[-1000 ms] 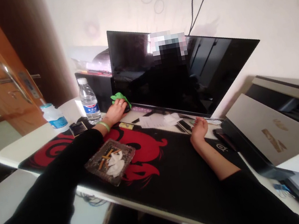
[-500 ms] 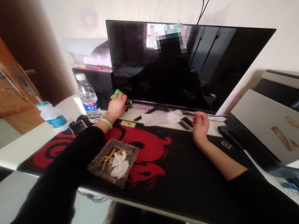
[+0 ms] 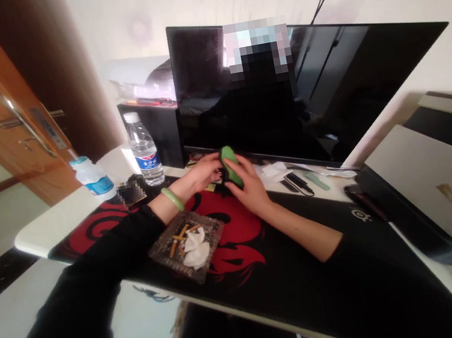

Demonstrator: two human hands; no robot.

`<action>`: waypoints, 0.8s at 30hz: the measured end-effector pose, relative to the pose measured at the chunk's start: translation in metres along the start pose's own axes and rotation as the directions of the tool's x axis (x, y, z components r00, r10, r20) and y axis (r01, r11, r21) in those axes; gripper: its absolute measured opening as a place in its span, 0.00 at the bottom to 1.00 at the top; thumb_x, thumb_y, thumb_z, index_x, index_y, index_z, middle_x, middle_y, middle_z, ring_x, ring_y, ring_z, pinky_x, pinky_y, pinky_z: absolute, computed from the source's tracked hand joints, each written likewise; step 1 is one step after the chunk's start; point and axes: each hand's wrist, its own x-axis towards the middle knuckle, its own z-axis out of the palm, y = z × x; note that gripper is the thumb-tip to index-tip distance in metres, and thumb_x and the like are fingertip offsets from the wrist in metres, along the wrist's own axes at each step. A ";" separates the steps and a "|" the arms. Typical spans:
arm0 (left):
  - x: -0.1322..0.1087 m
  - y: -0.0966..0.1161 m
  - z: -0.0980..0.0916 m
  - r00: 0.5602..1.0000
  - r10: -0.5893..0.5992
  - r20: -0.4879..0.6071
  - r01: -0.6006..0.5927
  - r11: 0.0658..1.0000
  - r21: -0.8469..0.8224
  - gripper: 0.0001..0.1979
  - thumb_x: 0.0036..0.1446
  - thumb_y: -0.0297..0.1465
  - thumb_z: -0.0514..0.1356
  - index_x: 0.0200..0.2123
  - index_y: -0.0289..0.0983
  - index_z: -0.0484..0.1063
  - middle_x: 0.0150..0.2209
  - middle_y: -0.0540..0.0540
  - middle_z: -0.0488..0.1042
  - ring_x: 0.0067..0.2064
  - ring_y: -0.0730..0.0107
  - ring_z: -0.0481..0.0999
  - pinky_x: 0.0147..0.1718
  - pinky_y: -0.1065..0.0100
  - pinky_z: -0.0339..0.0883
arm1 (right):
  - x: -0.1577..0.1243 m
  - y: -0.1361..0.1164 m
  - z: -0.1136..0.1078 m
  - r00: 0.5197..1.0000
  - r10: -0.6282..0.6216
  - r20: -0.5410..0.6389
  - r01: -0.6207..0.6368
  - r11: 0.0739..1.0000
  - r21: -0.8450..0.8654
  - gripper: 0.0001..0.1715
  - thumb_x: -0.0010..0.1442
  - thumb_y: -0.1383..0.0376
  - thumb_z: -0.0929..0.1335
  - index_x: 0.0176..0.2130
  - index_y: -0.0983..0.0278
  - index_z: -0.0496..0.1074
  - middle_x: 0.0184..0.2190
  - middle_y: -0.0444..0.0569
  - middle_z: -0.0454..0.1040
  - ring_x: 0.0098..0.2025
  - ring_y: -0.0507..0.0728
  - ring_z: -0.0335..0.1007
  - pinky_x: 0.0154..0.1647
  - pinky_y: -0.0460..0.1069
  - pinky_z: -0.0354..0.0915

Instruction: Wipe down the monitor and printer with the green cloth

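Observation:
In front of the monitor [image 3: 283, 95], my two hands meet around a green oval object [image 3: 227, 154] with a black edge; its exact kind is unclear. My right hand [image 3: 252, 187] reaches in from the right, its fingers wrapped about the green face. From the other side, my left hand [image 3: 205, 172] has its fingertips closed on the black edge; they are partly hidden. A pale green bangle [image 3: 173, 199] circles the left wrist. Nearer to me on the black and red desk mat [image 3: 314, 270] lies a clear ashtray [image 3: 162, 256] holding cigarette butts and crumpled white tissue.
Left of my left hand stand a water bottle [image 3: 147, 154] and a white bottle with a straw [image 3: 94, 180]. Papers [image 3: 275, 172] and small black items [image 3: 297, 182] lie under the monitor. A bulky device like a printer [image 3: 432, 173] takes up the right side.
My left hand has come right, away from beside the monitor's left end, bringing the green object. My right hand has moved left and closed on it. The view has shifted slightly.

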 end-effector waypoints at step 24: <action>0.061 0.009 -0.068 0.777 -0.275 -0.567 0.028 0.914 -0.404 0.17 0.72 0.40 0.48 0.48 0.43 0.75 0.49 0.40 0.82 0.54 0.53 0.82 0.52 0.54 0.77 | 0.118 0.013 0.096 0.880 -0.088 0.467 0.364 0.755 -0.545 0.31 0.75 0.70 0.55 0.67 0.65 0.74 0.77 0.52 0.66 0.68 0.68 0.61 0.63 0.64 0.64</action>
